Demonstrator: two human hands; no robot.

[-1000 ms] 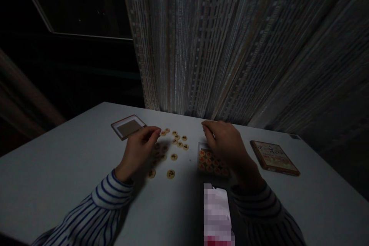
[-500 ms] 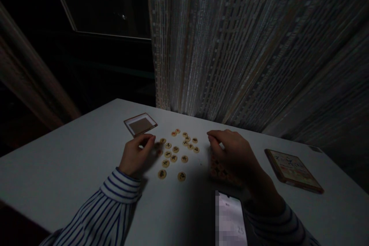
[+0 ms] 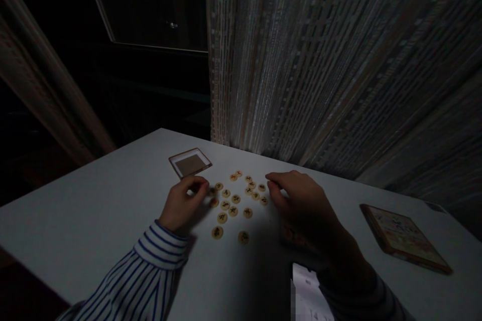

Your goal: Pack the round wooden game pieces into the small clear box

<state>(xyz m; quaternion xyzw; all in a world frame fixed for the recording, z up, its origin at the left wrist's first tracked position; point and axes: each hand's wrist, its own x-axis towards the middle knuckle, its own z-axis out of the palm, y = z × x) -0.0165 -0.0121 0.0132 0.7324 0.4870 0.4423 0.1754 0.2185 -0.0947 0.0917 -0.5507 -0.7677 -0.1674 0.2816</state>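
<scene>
Dimly, a white table (image 3: 124, 200) fronts curtains (image 3: 271, 70); both hands (image 3: 183, 203) curl, holds unclear.

- Box of discs (image 3: 294, 234): mostly hidden under the right hand (image 3: 301, 201).
- Phone (image 3: 309, 291): cut off at the bottom.
- Case (image 3: 406, 235) near the desk's (image 3: 94, 215) right edge: lettering blurred.
- Item (image 3: 435, 206) at the far right corner: dim, possibly flat.

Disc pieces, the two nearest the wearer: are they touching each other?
Apart. The head view shows a plain strip of bare white tabletop between the left disc and the right disc.
</scene>
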